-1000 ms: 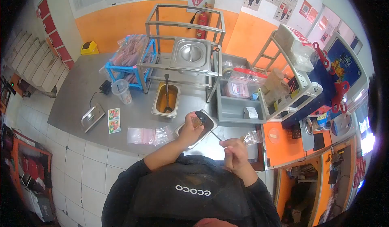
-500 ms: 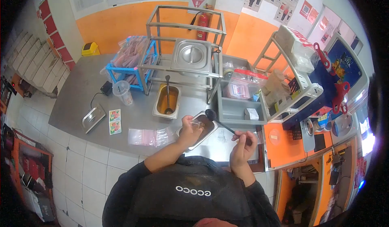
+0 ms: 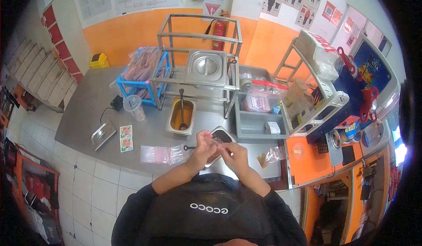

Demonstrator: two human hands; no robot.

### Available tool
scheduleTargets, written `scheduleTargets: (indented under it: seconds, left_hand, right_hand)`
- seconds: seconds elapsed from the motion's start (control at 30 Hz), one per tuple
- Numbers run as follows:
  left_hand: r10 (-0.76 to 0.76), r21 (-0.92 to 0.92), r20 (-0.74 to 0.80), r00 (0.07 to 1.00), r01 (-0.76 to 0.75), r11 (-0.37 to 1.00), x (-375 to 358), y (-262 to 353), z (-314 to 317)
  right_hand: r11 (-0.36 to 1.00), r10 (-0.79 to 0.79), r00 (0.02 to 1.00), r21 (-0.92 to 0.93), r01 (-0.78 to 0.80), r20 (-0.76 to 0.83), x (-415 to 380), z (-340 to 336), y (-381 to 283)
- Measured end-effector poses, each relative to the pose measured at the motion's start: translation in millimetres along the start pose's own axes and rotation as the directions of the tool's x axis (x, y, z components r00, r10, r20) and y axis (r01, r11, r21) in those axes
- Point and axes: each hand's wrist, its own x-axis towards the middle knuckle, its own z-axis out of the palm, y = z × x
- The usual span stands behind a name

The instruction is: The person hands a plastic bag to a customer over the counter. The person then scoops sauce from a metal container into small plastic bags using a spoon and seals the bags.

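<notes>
My left hand (image 3: 202, 151) and my right hand (image 3: 235, 157) meet over a steel container (image 3: 224, 134) with dark contents. Fingers of both are closed on a small clear plastic bag (image 3: 217, 141), mostly covered by them. A black ladle's handle (image 3: 189, 148) sticks out on the left of the container, its other end hidden behind my left hand. Beside my left forearm lies a stack of clear plastic bags (image 3: 156, 154). To the right of my right hand, a clear bag with brownish contents (image 3: 269, 157) rests on the steel table.
Behind is a steel container of orange-brown liquid (image 3: 181, 114) with a ladle in it. A metal rack (image 3: 198, 38) holds a lidded pan (image 3: 205, 68). A blue basket (image 3: 143, 84), a plastic cup (image 3: 134, 107) and a grey tray (image 3: 259, 125) stand around.
My right hand has let go of the black ladle and moved left to meet my left hand at the small bag. The ladle's handle now points left.
</notes>
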Motion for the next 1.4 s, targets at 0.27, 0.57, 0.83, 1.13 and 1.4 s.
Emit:
scheduleTargets:
  seconds: [0.27, 0.57, 0.83, 1.13, 1.4]
  left_hand:
    - [-0.044, 0.057, -0.217, 0.975, 0.058, 0.997, 5, -18, -21]
    - [-0.106, -0.018, -0.242, 0.964, 0.104, 0.994, 6, -20, -21]
    - [-0.189, -0.036, -0.158, 0.969, 0.185, 0.982, 4, 4, -7]
    - [-0.172, 0.315, -0.045, 0.984, 0.178, 0.932, 3, 1, -8]
    - [-0.059, 0.556, -0.005, 0.998, 0.052, 0.83, 1, 2, -7]
  right_hand:
    - [0.975, 0.192, 0.981, 0.118, -0.19, -0.006, -6, -3, 13]
    - [0.973, 0.153, 0.988, 0.171, -0.153, 0.008, -8, -10, 11]
    - [0.988, 0.056, 0.998, 0.14, -0.059, 0.024, -8, -14, 8]
    - [0.998, -0.021, 0.998, 0.062, 0.018, 0.053, -8, -16, 0]
    - [0.997, -0.069, 0.995, 0.046, 0.065, 0.076, -8, -18, 1]
